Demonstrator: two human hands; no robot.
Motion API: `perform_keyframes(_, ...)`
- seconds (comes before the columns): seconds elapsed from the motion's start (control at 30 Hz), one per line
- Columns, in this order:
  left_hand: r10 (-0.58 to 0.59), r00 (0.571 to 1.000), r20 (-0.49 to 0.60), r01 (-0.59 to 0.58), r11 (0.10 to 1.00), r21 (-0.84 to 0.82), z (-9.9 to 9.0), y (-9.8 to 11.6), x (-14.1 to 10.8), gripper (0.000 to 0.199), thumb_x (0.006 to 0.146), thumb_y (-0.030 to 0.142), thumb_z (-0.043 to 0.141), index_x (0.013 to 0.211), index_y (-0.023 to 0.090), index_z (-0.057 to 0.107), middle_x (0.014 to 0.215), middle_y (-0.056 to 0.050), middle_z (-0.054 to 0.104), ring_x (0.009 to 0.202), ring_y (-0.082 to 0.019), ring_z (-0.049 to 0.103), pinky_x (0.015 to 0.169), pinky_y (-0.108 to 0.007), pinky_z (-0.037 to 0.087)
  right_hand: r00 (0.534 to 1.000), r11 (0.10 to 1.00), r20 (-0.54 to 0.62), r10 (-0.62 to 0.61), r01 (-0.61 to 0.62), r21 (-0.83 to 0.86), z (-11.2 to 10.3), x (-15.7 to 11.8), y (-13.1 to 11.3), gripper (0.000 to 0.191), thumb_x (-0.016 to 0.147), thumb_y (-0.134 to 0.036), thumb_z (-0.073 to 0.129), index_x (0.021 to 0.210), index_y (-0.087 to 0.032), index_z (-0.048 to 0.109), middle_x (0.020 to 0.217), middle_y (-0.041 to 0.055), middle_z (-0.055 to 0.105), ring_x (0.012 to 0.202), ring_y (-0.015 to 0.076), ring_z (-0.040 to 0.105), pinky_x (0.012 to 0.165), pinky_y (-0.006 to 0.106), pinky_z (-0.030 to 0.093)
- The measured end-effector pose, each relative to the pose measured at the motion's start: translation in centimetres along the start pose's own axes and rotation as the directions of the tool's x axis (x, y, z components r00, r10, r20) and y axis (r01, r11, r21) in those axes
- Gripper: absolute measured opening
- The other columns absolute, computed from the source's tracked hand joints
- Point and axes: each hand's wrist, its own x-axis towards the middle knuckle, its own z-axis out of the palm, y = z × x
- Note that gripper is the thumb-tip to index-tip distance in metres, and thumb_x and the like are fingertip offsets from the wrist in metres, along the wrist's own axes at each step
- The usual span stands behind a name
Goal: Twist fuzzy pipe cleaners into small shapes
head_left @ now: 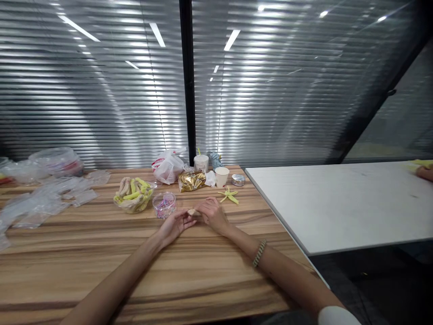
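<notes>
Over the wooden table, my left hand (175, 227) pinches a small beige piece (191, 211) between thumb and fingers. The fingers of my right hand (213, 214) are bent and close on the same piece from the right; their tips are partly hidden. Left of the hands stands a round clear tub (164, 205) with small pink and purple bits inside. A clear bowl (133, 207) heaped with yellow and beige finger-like pieces is farther left. A yellow star-shaped thing (229, 195) with thin arms lies just beyond my right hand.
Behind stand a paper cup (222, 177), a larger cup (201, 163), a gold packet (191, 181), a crumpled tissue (210, 179), a silver tin (238, 180) and a white plastic bag (168, 168). Clear plastic sheets (43, 203) spread left. Another person's hand (425, 173) shows by the white table (338, 203).
</notes>
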Motion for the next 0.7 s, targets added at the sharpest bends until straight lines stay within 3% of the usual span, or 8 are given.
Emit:
perform_keyframes(0.17, 0.114, 0.992, -0.056, -0.110, 0.991, 0.080, 0.3, -0.4, -0.1, 0.004, 0.071, 0.011, 0.061, 0.067, 0.012, 0.060, 0.067, -0.001, 0.060, 0.065, -0.009, 0.056, 0.077, -0.027, 0.049, 0.993, 0.983, 0.023, -0.112, 0.114, -0.145, 0.0, -0.2, 0.6, 0.020, 0.086, -0.017, 0.043, 0.097, -0.023, 0.058, 0.088, 0.0015, 0.061, 0.085, 0.0110, 0.047, 0.084, 0.030, 0.027)
perform_keyframes(0.3, 0.272, 0.961, -0.056, -0.246, 0.926, 0.285, 0.6, -0.4, -0.4, 0.014, 0.062, 0.020, 0.071, 0.070, 0.012, 0.063, 0.075, -0.003, 0.061, 0.071, -0.011, 0.055, 0.073, -0.024, 0.047, 0.985, 0.952, 0.078, -0.151, 0.166, -0.258, 0.1, -0.2, 0.9, 0.019, 0.087, -0.020, 0.042, 0.100, -0.022, 0.056, 0.085, 0.0026, 0.058, 0.083, 0.0122, 0.045, 0.081, 0.031, 0.027)
perform_keyframes(0.4, 0.465, 0.885, -0.038, -0.363, 0.738, 0.569, 0.7, -0.2, -0.5, 0.021, 0.059, 0.029, 0.074, 0.070, 0.013, 0.066, 0.075, -0.004, 0.061, 0.069, -0.012, 0.054, 0.068, -0.025, 0.045, 0.979, 0.932, 0.139, -0.146, 0.184, -0.311, 0.1, -0.2, 0.7, 0.020, 0.087, -0.021, 0.041, 0.102, -0.021, 0.054, 0.083, 0.0041, 0.056, 0.082, 0.0131, 0.044, 0.079, 0.031, 0.027)
perform_keyframes(0.47, 0.584, 0.811, 0.046, -0.433, 0.545, 0.718, 0.7, -0.2, -0.5, 0.021, 0.059, 0.032, 0.073, 0.067, 0.014, 0.067, 0.077, -0.006, 0.060, 0.074, -0.015, 0.053, 0.070, -0.026, 0.043, 0.977, 0.929, 0.164, -0.135, 0.182, -0.321, 0.1, -0.2, 0.5, 0.020, 0.087, -0.020, 0.041, 0.103, -0.020, 0.053, 0.082, 0.0043, 0.055, 0.082, 0.0135, 0.044, 0.078, 0.031, 0.028)
perform_keyframes(0.53, 0.632, 0.761, 0.146, -0.484, 0.404, 0.777, 0.6, -0.2, -0.6, 0.019, 0.062, 0.033, 0.070, 0.069, 0.016, 0.070, 0.082, -0.007, 0.059, 0.081, -0.017, 0.053, 0.074, -0.027, 0.043, 0.978, 0.936, 0.172, -0.117, 0.167, -0.311, 0.2, -0.3, 0.3, 0.021, 0.087, -0.018, 0.040, 0.104, -0.019, 0.053, 0.081, 0.0039, 0.055, 0.081, 0.0134, 0.046, 0.078, 0.031, 0.028)
perform_keyframes(0.6, 0.631, 0.748, 0.206, -0.510, 0.347, 0.787, 0.6, -0.3, -0.7, 0.018, 0.067, 0.033, 0.066, 0.075, 0.018, 0.071, 0.088, -0.008, 0.056, 0.087, -0.018, 0.051, 0.075, -0.027, 0.044, 0.981, 0.946, 0.169, -0.093, 0.140, -0.292, 0.3, -0.4, 0.1, 0.021, 0.087, -0.016, 0.040, 0.103, -0.018, 0.053, 0.081, 0.0037, 0.056, 0.080, 0.0129, 0.047, 0.077, 0.030, 0.028)
perform_keyframes(0.7, 0.603, 0.761, 0.240, -0.519, 0.344, 0.783, 0.6, -0.3, -0.9, 0.017, 0.069, 0.031, 0.064, 0.081, 0.021, 0.071, 0.095, -0.008, 0.052, 0.095, -0.020, 0.049, 0.078, -0.029, 0.045, 0.984, 0.959, 0.170, -0.049, 0.094, -0.267, 0.4, -0.4, -0.1, 0.021, 0.087, -0.015, 0.039, 0.101, -0.017, 0.054, 0.081, 0.0037, 0.058, 0.077, 0.0118, 0.050, 0.076, 0.028, 0.028)
